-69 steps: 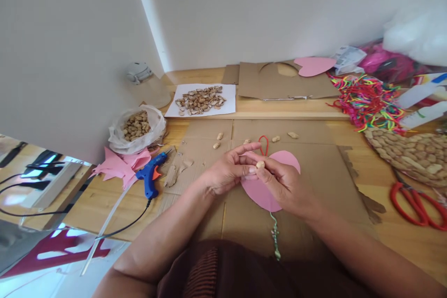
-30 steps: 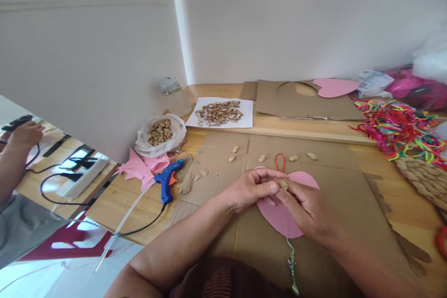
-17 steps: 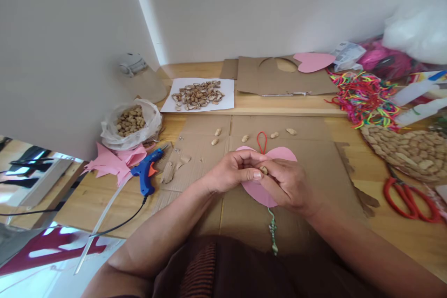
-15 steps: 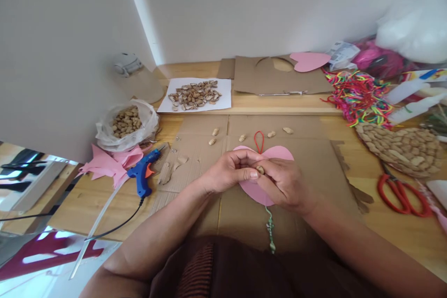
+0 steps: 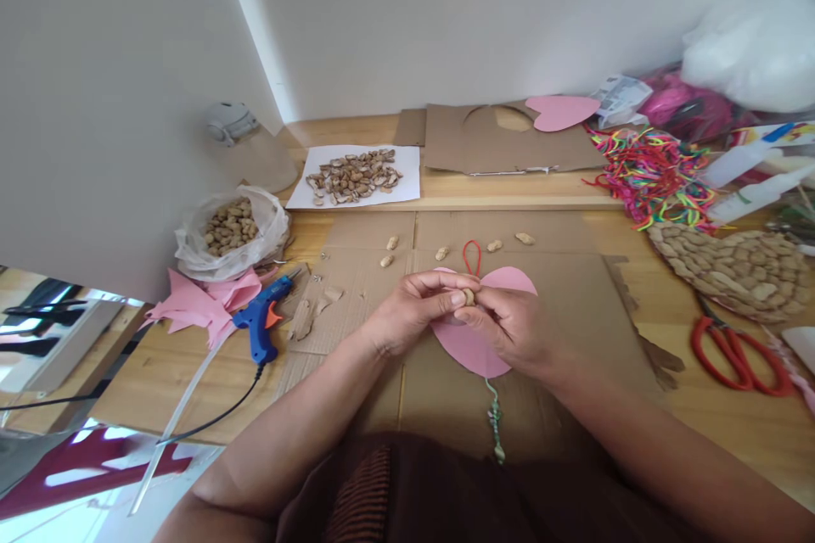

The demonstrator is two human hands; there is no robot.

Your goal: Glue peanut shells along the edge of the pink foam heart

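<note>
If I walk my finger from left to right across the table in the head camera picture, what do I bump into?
Clear plastic bag of peanuts → blue hot glue gun → left hand → peanut pinched by both hands → right hand → round woven peanut-shell mat → red-handled scissors.

Left hand [image 5: 417,312] and right hand [image 5: 509,328] meet at centre, fingertips pinched together, forearms converging.

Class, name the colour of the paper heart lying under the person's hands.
Pink. The paper heart shows best in the head view, with a red loop at its top.
</note>
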